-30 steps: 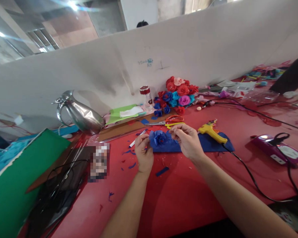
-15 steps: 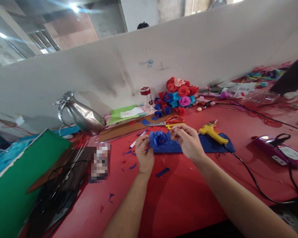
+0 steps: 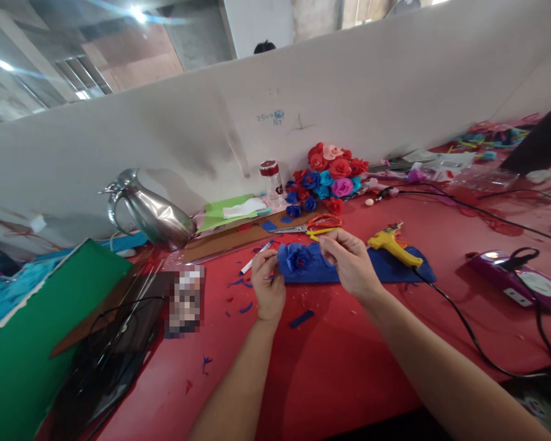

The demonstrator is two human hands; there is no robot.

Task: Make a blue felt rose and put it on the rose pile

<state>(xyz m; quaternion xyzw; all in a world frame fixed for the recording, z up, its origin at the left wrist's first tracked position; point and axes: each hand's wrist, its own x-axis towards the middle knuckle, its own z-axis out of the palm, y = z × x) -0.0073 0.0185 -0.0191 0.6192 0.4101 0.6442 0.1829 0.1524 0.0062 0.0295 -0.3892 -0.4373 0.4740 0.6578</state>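
A blue paper flower (image 3: pixel 296 257) with ruffled petals and a small red centre is held up in front of me. My left hand (image 3: pixel 267 282) pinches it at its left edge. Just right of the flower, my right hand (image 3: pixel 349 260) has thumb and forefinger pressed together; whatever is between them is too small to make out. Behind and below the flower lies a blue paper sheet (image 3: pixel 316 275), partly covered by my hands. Orange-handled scissors (image 3: pixel 298 228) rest beyond my hands, and a yellow glue gun (image 3: pixel 392 245) lies right of my right hand.
Several finished flowers (image 3: pixel 338 168) are bunched by the wall beside a red-capped jar (image 3: pixel 270 182). A metal jug (image 3: pixel 151 211) stands at left. Black cables run across the right side to a purple power box (image 3: pixel 517 278). Blue scraps (image 3: pixel 302 319) litter the red table (image 3: pixel 330 367).
The flower has turned slightly and shifted a little to the right. My right hand has also moved slightly right; both hands keep their pinched shape.
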